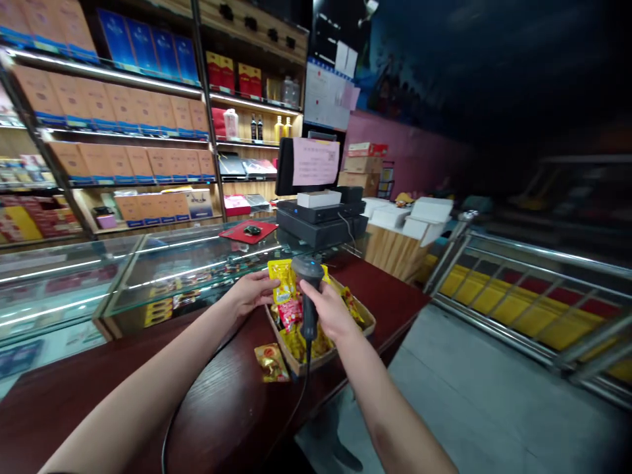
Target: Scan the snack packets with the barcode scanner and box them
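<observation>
Pinched in my left hand (254,291) is a yellow snack packet (282,280), upright above the left side of a basket (368,322). My right hand (328,306) is wrapped round a dark barcode scanner (309,309), its head beside the packet and its cable hanging down. The basket holds yellow packets (320,343) and a red-and-pink packet (289,315). A gold packet (271,363) lies on the dark red counter, just outside the basket's near left corner.
A glass display case (172,263) stands to the left. Behind the basket are a cash register (320,220) and a red mat (248,232) with a mouse. The scanner cable (170,421) loops over the counter (222,395). A metal railing (513,296) is at right.
</observation>
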A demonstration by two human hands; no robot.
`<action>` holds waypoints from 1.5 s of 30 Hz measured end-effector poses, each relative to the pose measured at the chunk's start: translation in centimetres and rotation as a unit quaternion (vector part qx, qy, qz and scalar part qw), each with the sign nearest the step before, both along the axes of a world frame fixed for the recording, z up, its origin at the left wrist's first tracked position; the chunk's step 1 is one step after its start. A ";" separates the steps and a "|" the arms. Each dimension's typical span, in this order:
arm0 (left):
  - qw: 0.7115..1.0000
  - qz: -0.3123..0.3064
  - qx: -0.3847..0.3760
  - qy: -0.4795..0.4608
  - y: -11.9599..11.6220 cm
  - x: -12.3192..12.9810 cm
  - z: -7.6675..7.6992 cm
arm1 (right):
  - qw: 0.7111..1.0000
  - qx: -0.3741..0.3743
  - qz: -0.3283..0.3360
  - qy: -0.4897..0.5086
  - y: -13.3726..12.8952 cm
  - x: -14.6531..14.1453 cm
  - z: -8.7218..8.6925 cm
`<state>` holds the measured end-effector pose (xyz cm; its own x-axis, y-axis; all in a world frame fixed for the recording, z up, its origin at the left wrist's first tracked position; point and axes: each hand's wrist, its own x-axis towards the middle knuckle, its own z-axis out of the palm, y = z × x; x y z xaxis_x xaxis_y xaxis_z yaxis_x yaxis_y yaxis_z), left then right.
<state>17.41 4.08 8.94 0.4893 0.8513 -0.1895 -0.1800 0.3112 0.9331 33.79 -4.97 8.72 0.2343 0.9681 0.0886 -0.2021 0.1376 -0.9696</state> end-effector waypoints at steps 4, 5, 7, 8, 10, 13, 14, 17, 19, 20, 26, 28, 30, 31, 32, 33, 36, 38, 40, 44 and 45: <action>0.996 0.027 0.068 0.057 -0.6 7.7 0.9 | 1.000 0.024 -0.006 0.006 -1.0 6.0 0.8; 0.993 0.030 0.088 0.076 -0.8 9.4 0.9 | 1.000 0.027 -0.011 0.005 -1.2 7.3 0.8; 0.986 0.026 0.126 0.106 -1.0 12.4 0.9 | 0.999 0.020 -0.026 -0.003 -1.4 9.3 0.6; 0.984 0.024 0.136 0.116 -1.1 13.5 0.7 | 0.999 0.014 -0.035 -0.007 -1.4 10.1 0.5; 0.982 0.019 0.145 0.120 -1.2 15.0 0.5 | 0.998 0.000 -0.055 -0.015 -1.2 11.1 0.2; 0.983 0.018 0.144 0.116 -0.9 15.3 0.1 | 0.997 0.000 -0.076 -0.023 -0.6 11.7 -0.2; 0.983 0.021 0.144 0.115 -0.7 14.9 0.0 | 0.997 0.006 -0.078 -0.024 -0.4 11.6 -0.3; 0.983 0.036 0.142 0.111 -0.2 12.6 0.0 | 0.998 0.022 -0.059 -0.022 0.0 10.8 -0.1; 0.983 0.045 0.144 0.108 0.1 10.4 -0.2 | 0.999 0.028 -0.024 -0.018 -0.1 9.7 0.2; 0.982 0.052 0.145 0.107 0.3 9.1 -0.3 | 0.999 0.029 -0.004 -0.014 -0.2 9.0 0.4; 0.974 0.105 0.122 0.157 -0.2 0.8 -4.1 | 0.992 0.008 0.117 0.042 -1.0 3.1 0.1; 0.964 0.094 0.111 0.223 -1.1 -1.7 -6.7 | 0.988 -0.009 0.145 0.054 -1.2 0.9 -0.7; 0.940 0.070 0.126 0.308 -2.4 -3.6 -9.5 | 0.984 -0.036 0.160 0.065 -1.4 -1.2 -1.7; 0.924 0.061 0.164 0.339 -3.2 -4.4 -10.7 | 0.982 -0.051 0.166 0.075 -1.5 -2.1 -2.3; 0.905 0.055 0.211 0.366 -4.1 -5.0 -11.7 | 0.980 -0.064 0.170 0.087 -1.6 -2.9 -2.9; 0.886 0.034 0.261 0.382 -4.9 -5.5 -12.5 | 0.977 -0.074 0.172 0.098 -1.7 -3.6 -3.5; 0.831 -0.012 0.389 0.398 -7.0 -6.0 -13.7 | 0.973 -0.094 0.176 0.114 -1.9 -4.9 -5.0; 0.794 -0.042 0.451 0.407 -8.0 -5.9 -13.7 | 0.971 -0.103 0.180 0.114 -1.9 -5.5 -5.6; 0.763 -0.071 0.492 0.412 -8.6 -5.7 -13.4 | 0.969 -0.112 0.188 0.116 -1.8 -5.8 -6.0; 0.731 -0.094 0.533 0.414 -9.6 -5.6 -12.6 | 0.965 -0.129 0.198 0.114 -1.7 -6.4 -6.3; 0.726 -0.094 0.538 0.418 -9.9 -5.7 -12.5 | 0.965 -0.131 0.199 0.112 -1.6 -6.6 -6.3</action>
<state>11.73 -5.77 -3.54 0.7134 0.6591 0.2378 0.5402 -0.7335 0.4124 27.23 -6.57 2.42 -0.1761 0.9675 -0.1816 -0.3972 -0.2387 -0.8862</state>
